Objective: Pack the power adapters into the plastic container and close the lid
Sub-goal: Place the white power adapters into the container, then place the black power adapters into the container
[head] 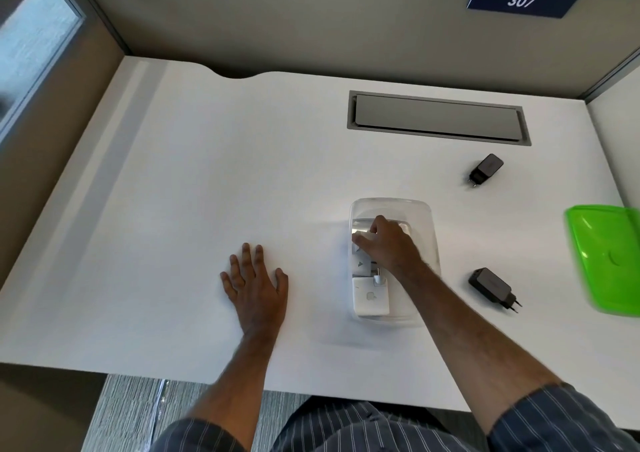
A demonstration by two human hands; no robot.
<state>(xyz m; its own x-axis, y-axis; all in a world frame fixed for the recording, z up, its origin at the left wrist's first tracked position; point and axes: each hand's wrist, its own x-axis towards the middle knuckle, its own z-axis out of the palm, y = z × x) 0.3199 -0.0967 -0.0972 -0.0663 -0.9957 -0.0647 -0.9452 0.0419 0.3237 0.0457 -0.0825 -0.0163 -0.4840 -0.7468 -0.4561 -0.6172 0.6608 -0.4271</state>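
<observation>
A clear plastic container (427,216) stands on the white desk, right of centre. Inside it lie a white square adapter (370,295) at the near end and another white adapter (360,262) in the middle. My right hand (386,243) reaches into the container and is closed on a white adapter (363,232) at its far end. My left hand (254,283) rests flat on the desk, fingers spread, left of the container. Two black adapters lie outside: one (485,169) far right, one (491,285) near right. The green lid (606,261) lies at the right edge.
A grey cable hatch (438,117) is set into the desk behind the container. Cubicle walls close off the back and right, with a blue sign reading 307 (521,1). The desk's front edge runs just above my lap.
</observation>
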